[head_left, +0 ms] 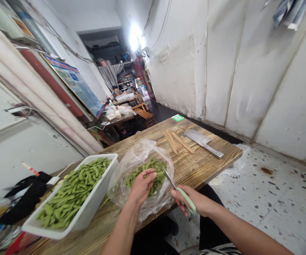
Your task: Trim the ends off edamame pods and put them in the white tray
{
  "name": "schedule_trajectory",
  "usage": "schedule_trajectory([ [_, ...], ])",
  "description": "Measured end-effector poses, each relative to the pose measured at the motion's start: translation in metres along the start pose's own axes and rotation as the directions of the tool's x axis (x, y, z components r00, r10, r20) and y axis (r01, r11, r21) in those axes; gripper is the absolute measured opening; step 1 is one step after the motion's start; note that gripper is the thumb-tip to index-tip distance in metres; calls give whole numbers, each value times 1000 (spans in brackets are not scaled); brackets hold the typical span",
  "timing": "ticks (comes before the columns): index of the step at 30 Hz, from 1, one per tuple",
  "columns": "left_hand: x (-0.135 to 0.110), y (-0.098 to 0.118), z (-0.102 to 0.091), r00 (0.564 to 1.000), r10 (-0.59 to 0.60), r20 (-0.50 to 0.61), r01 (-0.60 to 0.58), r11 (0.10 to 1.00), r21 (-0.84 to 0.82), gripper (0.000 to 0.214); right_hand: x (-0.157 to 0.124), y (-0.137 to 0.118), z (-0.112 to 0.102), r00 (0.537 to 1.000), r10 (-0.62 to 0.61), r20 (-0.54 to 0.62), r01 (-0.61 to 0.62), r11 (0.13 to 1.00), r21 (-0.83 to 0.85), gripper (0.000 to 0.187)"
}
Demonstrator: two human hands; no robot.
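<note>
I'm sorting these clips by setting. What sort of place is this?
Perhaps a small eatery: a cleaver, thin skewers and a white tub of green pods sit on a wooden table.

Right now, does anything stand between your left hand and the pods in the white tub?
Yes: beside the left hand rises the side of the clear bag, and beyond it the wall of the white tub. From above, nothing visible covers the tub's pods.

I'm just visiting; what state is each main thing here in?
Scissors: held by right-hand fingers; blade gap unclear.
Plastic bag: open, green pods inside.
White tub: lidless, well filled with more pods.
Cleaver: lying flat, unheld.
Skewers: loose pile.
Light: on.
</note>
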State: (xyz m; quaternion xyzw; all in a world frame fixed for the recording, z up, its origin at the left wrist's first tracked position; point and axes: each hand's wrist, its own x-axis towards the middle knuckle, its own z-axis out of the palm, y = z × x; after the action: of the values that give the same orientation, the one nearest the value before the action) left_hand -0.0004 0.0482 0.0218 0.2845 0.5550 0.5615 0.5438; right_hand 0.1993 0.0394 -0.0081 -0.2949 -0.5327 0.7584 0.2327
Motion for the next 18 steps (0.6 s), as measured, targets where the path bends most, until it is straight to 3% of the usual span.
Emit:
schedule_trajectory([
  [4,-2,-3,2,999,24,-42,-26,999,-37,45,0,-2,2,1000,5,2,-5,1000,-5,48],
  [11,-1,-6,1,1000,17,2,-17,998,-53,41,2,-3,1,1000,13,-19,-12,998,58,46],
  [18,2,-12,1,1000,-23,-16,20,981,-194,44,4,-3,3,1000,11,-28,-9,998,55,44],
])
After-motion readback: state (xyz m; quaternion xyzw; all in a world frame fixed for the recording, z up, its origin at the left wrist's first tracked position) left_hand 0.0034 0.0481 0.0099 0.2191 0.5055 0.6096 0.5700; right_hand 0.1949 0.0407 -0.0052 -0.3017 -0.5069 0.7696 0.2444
